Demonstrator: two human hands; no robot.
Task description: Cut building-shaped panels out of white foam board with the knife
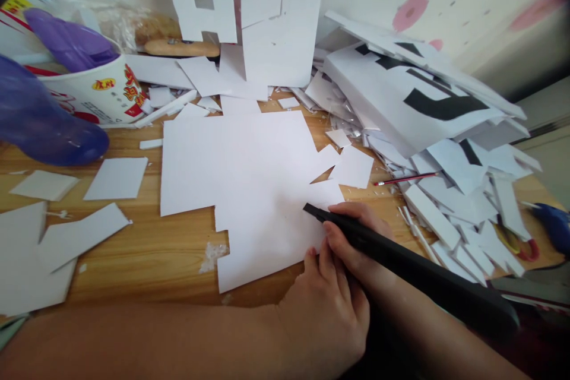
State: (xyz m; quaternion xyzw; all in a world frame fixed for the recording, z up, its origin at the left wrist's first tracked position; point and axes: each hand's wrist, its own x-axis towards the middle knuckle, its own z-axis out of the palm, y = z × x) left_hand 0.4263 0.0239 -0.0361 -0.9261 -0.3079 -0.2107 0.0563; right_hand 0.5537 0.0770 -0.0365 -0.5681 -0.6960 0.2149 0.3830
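Note:
In my right hand [356, 231] is what looks like a black utility knife [401, 264], held aslant with its narrow dark tip over a white board [240, 160]. The board is cut to an irregular outline with notches, and lies flat on the wooden table [146, 261]. My left hand [329, 303] reaches across from the left, fingers closed together at the board's near edge, right against my right hand. Its palm side is hidden. Beside the board's right edge lie small white offcuts [354, 166].
A printed paper cup [107, 92] and a blue rounded object [48, 119] stand left. White cut panels [280, 29] lean at the back. On the right are piled scraps [463, 208], a red pencil [407, 179], scissors [529, 249] and a blue tool [552, 222].

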